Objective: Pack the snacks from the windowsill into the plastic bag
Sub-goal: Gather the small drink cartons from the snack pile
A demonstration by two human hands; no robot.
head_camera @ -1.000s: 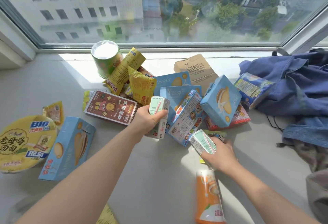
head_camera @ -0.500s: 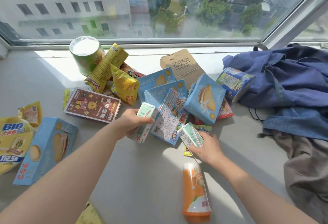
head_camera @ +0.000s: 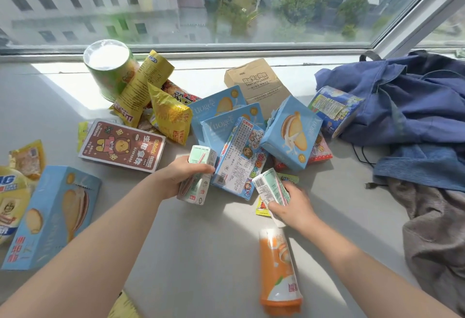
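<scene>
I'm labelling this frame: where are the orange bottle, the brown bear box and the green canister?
orange bottle [head_camera: 278, 275], head view, middle of its body.
brown bear box [head_camera: 123, 145], head view, centre of its printed face.
green canister [head_camera: 110, 83], head view, side wall.

The windowsill [head_camera: 201, 254] is smooth, matt grey. The blue biscuit boxes [head_camera: 292, 131] and mint-green cartons [head_camera: 201, 160] are coated card with a slight sheen; the brown box [head_camera: 259, 83] is matt kraft paper. The yellow packets [head_camera: 168, 116] are crinkled glossy film, the orange bottle [head_camera: 279, 272] shiny plastic, the blue bag [head_camera: 407, 106] soft matt cloth.
</scene>
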